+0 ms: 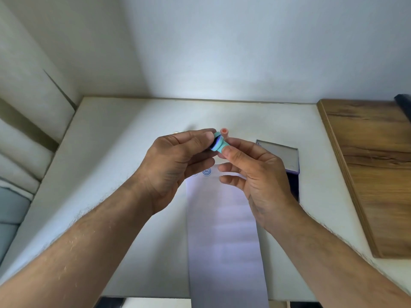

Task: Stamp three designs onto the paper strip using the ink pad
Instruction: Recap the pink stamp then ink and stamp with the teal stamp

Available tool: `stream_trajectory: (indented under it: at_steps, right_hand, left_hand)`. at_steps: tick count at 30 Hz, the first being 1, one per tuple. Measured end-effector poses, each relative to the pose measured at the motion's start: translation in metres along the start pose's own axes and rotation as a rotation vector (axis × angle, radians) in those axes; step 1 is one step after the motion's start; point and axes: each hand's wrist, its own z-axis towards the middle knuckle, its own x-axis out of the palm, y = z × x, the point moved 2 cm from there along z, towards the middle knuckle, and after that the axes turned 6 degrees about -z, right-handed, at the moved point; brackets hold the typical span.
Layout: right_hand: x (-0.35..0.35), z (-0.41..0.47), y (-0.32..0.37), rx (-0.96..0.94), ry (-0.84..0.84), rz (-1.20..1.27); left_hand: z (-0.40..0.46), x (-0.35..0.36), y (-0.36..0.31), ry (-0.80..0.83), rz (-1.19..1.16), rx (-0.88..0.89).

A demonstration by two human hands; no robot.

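Observation:
A small teal stamp (219, 145) with a dark blue inked face is held in the air between both hands, above the far end of the paper strip. My right hand (251, 174) pinches its body. My left hand (178, 165) pinches its cap end with thumb and fingers. The long white paper strip (224, 236) runs from under my hands to the near table edge. A blue round print (206, 171) shows near its far end, and a fainter print lies just to the left of it. An orange stamp (224, 132) stands on the table behind the teal one. The ink pad (280, 156) lies open to the right, partly hidden by my right hand.
The white table (111, 152) meets a white wall at the back. A wooden board (373, 170) lies along the table's right side. A cushioned seat edge shows at far left.

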Motion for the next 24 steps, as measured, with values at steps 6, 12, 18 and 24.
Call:
stream_trajectory:
  at_steps: [6,12,18,24]
  right_hand:
    - [-0.005,0.002,0.004,-0.119,-0.092,-0.153]
    - [-0.006,0.000,0.003,-0.349,-0.137,-0.380]
    - [-0.010,-0.005,0.003,-0.745,-0.208,-0.765]
    - [-0.005,0.002,0.002,-0.217,-0.010,-0.179]
  left_hand:
    - [0.000,-0.002,-0.001,0.023,0.093,0.030]
    - [0.002,-0.008,-0.004,0.041,0.115,0.025]
    - [0.002,-0.013,-0.005,0.090,0.151,0.012]
    - [0.004,-0.014,-0.011,0.077,0.219,0.107]
